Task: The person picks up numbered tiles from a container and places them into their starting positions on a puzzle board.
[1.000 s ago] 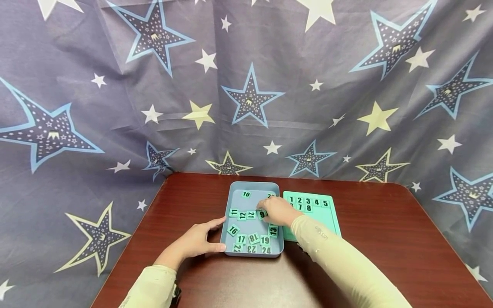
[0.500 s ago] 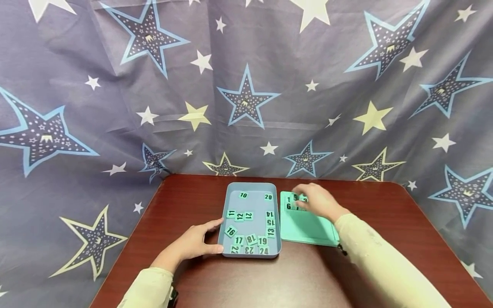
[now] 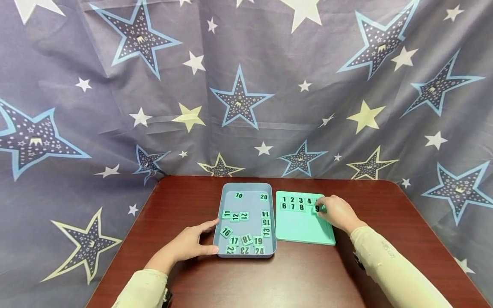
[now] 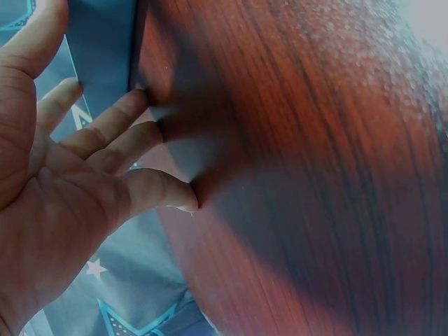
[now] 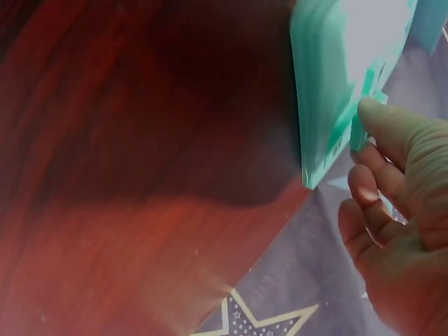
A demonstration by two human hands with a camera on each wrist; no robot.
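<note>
Pinching the number 9 tile between thumb and fingertips, the right hand holds it right of the frame's centre, at the upper right part of a mint-green board; whether tile and board touch cannot be told. In the right wrist view, the tile is tilted at the right of the frame, with the lower fingers loosely bent. On the board, the number 4 tile ends a visible run of 1 to 4, beside a tile partly covered by the hand; below, the number 8 tile ends a run of 6 to 8, a gap separating it from the 9. Just left of the board, at lower centre, lies a blue-grey tray containing loose tiles numbered 10 to 24, several turned sideways or inverted. The left hand, lower left of centre, grasps nothing: its fingers are extended, thumb and forefinger touching the tray's left wall. Pale sleeves enter at the lower corners. Board and tray rest on a red-brown table; a star-patterned curtain fills the upper frame.
</note>
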